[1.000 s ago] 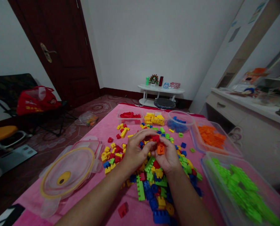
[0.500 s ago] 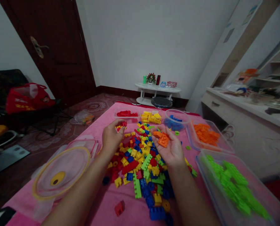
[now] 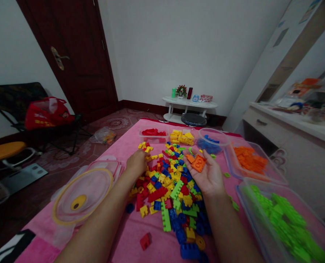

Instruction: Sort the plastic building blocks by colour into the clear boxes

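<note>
A heap of mixed toy building blocks point(image 3: 167, 179) in red, yellow, blue and green covers the middle of the pink cloth. At the heap's far left edge is my left hand point(image 3: 137, 163), back upward, its fingers bent down together among the blocks; whatever is at the fingertips is hidden. My right hand point(image 3: 210, 178) is turned palm up over the heap's right side. Several orange blocks point(image 3: 198, 163) rest in its palm, held by the half-curled fingers. A lone red block point(image 3: 145, 241) lies on the cloth near me.
Clear containers hold sorted blocks: red point(image 3: 154, 138), yellow point(image 3: 182, 138) and blue point(image 3: 213, 141) at the back, orange point(image 3: 250, 160) and green point(image 3: 281, 219) at the right. Lids point(image 3: 82, 195) are stacked at the left. A white cabinet point(image 3: 296, 128) stands beyond the right edge.
My left hand has lowered from above the far left edge into the blocks, and a red piece seen at its fingertips no longer shows. The right hand still carries orange blocks; the view has shifted.
</note>
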`<state>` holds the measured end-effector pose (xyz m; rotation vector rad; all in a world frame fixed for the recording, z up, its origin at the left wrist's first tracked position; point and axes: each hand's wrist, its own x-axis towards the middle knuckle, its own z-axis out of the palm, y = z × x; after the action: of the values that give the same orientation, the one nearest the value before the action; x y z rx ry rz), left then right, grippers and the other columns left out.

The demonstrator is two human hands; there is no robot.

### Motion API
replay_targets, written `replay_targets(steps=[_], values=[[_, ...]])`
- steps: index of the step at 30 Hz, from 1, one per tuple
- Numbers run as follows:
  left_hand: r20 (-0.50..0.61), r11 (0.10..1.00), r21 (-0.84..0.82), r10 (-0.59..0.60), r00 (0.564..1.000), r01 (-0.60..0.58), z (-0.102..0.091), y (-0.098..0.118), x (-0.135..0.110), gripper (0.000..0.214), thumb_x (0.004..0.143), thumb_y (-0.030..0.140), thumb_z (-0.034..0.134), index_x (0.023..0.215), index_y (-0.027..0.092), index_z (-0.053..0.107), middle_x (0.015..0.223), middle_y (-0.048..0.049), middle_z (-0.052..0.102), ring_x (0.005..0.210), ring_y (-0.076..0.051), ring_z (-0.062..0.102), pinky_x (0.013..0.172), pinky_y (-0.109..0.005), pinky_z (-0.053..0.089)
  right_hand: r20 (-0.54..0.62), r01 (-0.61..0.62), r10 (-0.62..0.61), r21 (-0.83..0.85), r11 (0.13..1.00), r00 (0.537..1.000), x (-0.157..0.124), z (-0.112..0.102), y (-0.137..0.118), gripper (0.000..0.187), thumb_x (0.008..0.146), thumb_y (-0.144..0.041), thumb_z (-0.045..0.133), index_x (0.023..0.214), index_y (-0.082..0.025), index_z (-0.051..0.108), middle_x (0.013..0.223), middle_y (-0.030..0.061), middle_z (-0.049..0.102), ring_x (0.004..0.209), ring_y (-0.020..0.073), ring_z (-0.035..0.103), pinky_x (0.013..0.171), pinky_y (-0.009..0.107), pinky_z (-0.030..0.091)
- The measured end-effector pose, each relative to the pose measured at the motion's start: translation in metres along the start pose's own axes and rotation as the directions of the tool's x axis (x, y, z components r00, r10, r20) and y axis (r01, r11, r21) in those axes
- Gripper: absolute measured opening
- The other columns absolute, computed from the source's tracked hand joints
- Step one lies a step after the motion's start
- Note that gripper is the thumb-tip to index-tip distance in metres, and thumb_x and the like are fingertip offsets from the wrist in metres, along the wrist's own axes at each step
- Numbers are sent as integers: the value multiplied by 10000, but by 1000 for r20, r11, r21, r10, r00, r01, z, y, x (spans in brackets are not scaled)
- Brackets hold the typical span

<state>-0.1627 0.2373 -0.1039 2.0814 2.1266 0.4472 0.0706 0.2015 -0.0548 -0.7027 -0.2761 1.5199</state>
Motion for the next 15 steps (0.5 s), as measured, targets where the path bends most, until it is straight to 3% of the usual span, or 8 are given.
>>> replay_targets(steps=[4, 8, 11, 15], values=[[-20, 1000, -7, 6, 1000, -6, 0, 1, -1, 354, 782, 165, 496, 1081, 249, 667, 1146, -75, 606, 994, -210, 602, 842, -286, 454, 34, -13, 13, -4, 1000, 999, -1, 0, 2, 171, 854, -265, 491, 873, -118, 576, 854, 79, 682, 967, 241, 645, 803, 402, 552], [-124, 991, -122, 46, 991, -61, -3, 10, -2, 293, 800, 224, 511, 1039, 215, 679, 1094, -59, 643, 968, -195, 601, 847, -273, 448, 56, -63, 63, 2, 998, 996, -1, -2, 2, 300, 863, -373, 467, 959, -103, 554, 958, 137, 660, 1041, 264, 609, 818, 447, 537], [-90, 945, -259, 185, 979, -202, 0, 22, -4, 311, 845, 337, 482, 1059, 207, 666, 1014, -50, 675, 888, -173, 613, 804, -258, 458, 35, -98, 97, 32, 995, 995, 0, -3, 1, 352, 856, -425, 461, 1012, -118, 530, 1034, 145, 636, 1065, 257, 594, 824, 458, 533], [35, 880, -287, 405, 914, -379, 10, 40, -13, 426, 789, 500, 547, 1115, 242, 642, 1092, -56, 629, 965, -198, 584, 845, -277, 443, -35, -21, 25, 101, 995, 999, 0, -1, -4, 244, 858, -359, 470, 982, -154, 515, 1004, 93, 636, 1026, 213, 611, 853, 439, 527]])
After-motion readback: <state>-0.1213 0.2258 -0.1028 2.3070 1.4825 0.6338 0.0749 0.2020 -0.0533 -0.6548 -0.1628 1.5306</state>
